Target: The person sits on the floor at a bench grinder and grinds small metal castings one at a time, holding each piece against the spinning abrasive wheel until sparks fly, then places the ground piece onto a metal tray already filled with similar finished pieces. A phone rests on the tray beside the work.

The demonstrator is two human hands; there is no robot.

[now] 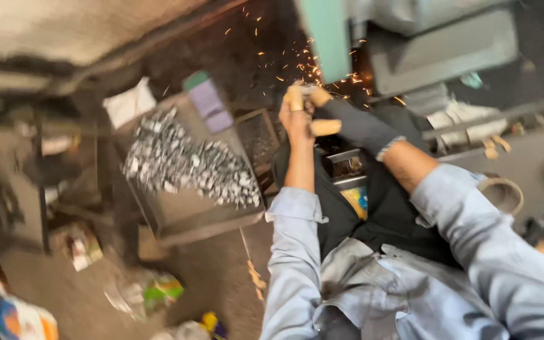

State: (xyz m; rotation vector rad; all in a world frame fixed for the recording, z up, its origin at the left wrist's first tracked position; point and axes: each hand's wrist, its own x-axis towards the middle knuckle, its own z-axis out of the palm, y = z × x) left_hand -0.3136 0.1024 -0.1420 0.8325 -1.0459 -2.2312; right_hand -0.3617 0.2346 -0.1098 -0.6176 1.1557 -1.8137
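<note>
Up by the grinder, my left hand [295, 112] and gloved right hand [341, 123] pinch a small metal piece [308, 92] together; it looks hard and hot, so I grip its far end while sparks [297, 63] fly

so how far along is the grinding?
Done: cannot tell, no finished pile is distinguishable. In hand: both hands, left hand and dark-gloved right hand, press a small piece at the machine, orange sparks flying. Left: the grey tray holds a big heap of small silvery metal pieces.

Both arms reach forward, the bare left hand [295, 116] and dark-gloved right hand [351, 123] closed together, fingertips taped.
</note>
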